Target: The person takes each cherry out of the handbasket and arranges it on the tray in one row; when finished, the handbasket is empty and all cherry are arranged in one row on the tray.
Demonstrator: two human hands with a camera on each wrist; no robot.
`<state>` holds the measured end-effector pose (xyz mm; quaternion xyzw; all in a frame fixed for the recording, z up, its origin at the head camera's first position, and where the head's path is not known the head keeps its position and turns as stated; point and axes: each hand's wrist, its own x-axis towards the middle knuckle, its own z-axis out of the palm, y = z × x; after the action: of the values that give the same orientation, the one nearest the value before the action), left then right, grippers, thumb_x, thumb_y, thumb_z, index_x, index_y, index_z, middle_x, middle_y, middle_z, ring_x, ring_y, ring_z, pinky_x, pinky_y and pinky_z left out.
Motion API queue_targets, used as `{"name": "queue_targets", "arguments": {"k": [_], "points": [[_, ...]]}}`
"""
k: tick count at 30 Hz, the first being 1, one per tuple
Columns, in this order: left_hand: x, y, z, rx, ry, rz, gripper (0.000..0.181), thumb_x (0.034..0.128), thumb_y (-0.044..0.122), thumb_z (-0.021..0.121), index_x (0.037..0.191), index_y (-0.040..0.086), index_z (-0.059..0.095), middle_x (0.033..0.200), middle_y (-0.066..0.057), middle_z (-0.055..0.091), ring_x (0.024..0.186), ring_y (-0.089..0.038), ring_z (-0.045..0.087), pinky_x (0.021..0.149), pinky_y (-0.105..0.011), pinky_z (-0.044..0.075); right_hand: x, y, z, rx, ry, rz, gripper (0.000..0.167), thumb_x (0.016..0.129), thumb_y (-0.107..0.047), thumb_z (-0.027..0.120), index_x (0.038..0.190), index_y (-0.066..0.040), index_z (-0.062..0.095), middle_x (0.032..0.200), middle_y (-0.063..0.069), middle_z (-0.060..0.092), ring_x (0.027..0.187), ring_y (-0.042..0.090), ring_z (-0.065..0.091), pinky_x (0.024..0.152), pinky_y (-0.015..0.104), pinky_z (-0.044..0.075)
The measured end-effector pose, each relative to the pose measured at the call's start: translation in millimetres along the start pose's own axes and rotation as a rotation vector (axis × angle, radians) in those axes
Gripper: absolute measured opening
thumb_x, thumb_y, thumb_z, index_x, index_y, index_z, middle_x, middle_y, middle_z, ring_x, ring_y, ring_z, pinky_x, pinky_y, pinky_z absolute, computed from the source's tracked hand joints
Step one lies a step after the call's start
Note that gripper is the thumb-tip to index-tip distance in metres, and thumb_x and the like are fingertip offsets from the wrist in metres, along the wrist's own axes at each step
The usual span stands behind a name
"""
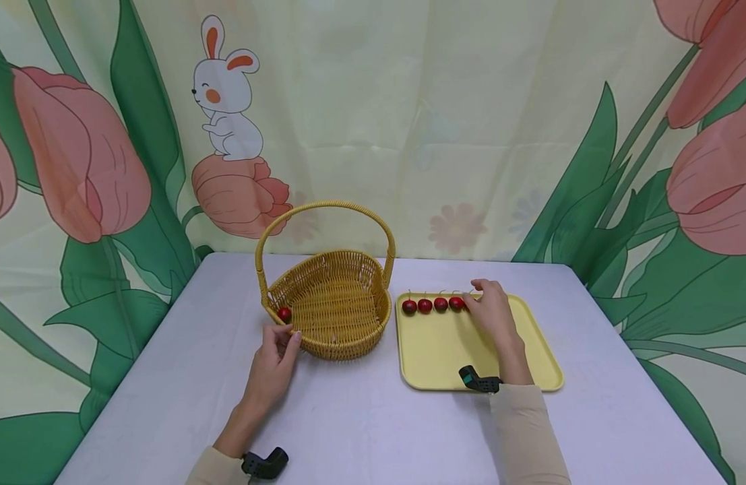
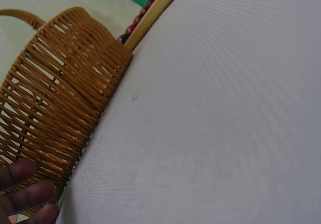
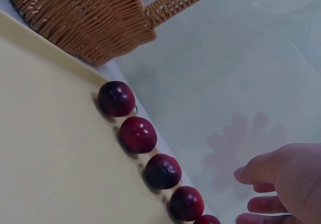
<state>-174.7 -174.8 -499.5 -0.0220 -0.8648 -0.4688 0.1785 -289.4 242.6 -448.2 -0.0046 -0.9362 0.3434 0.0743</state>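
A row of dark red cherries with stems lies along the far edge of a yellow tray. Over the right end of that row is my right hand, thumb and fingers apart; in the right wrist view the fingers hold nothing visible, beside the last cherry. My left hand rests at the near left rim of a woven basket, its fingers loosely extended against the wicker side. Inside the basket, near that hand, sits one cherry.
The basket's tall arched handle rises above it. Both basket and tray stand on a table with a white cloth. A curtain printed with tulips and a rabbit hangs behind the table.
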Motion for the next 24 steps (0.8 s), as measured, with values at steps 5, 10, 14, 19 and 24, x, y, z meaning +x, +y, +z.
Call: {"name": "queue_targets", "arguments": {"k": [5,10,14,19,24], "points": [[-0.6,1.0,-0.3,-0.008,-0.006,0.000,0.036,0.1046,0.032,0.053,0.128,0.006,0.048,0.091,-0.002,0.058,0.075,-0.012,0.051,0.064,-0.023,0.044,-2.8,-8,-2,-0.001,0.003,-0.013,0.049,0.100,-0.026,0.058,0.140,0.003,0.051,0.134,0.025,0.051,0.108,0.038,0.058,0.094,0.051,0.051],[-0.3,1.1,-0.1,0.003,-0.006,-0.001,0.036,0.1048,0.033,0.052,0.129,0.006,0.047,0.091,-0.002,0.058,0.075,-0.011,0.051,0.064,-0.022,0.044,-2.6,-14,-2,-0.002,-0.002,-0.042,0.049,0.100,-0.027,0.058,0.140,0.002,0.051,0.132,0.024,0.053,0.107,0.037,0.061,0.089,0.048,0.053],[0.1,1.7,-0.1,0.004,-0.003,-0.001,0.035,0.1048,0.033,0.052,0.128,0.007,0.047,0.091,-0.002,0.057,0.075,-0.012,0.051,0.064,-0.022,0.044,-2.0,-19,-2,0.003,-0.015,-0.074,0.048,0.100,-0.026,0.057,0.139,0.003,0.052,0.132,0.024,0.053,0.105,0.037,0.062,0.084,0.046,0.054],[-0.1,2.1,-0.3,0.009,-0.004,-0.004,0.036,0.1047,0.033,0.053,0.128,0.007,0.047,0.091,-0.003,0.058,0.076,-0.012,0.052,0.065,-0.022,0.044,-4.0,-25,1,0.005,-0.023,-0.088,0.048,0.100,-0.025,0.058,0.139,0.003,0.052,0.132,0.024,0.053,0.104,0.035,0.063,0.081,0.043,0.055],[0.0,1.5,-0.1,0.009,-0.004,-0.011,0.036,0.1047,0.033,0.053,0.128,0.007,0.047,0.093,-0.003,0.059,0.077,-0.012,0.053,0.066,-0.022,0.045,-7.6,-38,6,0.013,-0.008,-0.125,0.049,0.098,-0.027,0.062,0.138,0.001,0.053,0.131,0.022,0.055,0.100,0.033,0.062,0.080,0.043,0.054]]}}
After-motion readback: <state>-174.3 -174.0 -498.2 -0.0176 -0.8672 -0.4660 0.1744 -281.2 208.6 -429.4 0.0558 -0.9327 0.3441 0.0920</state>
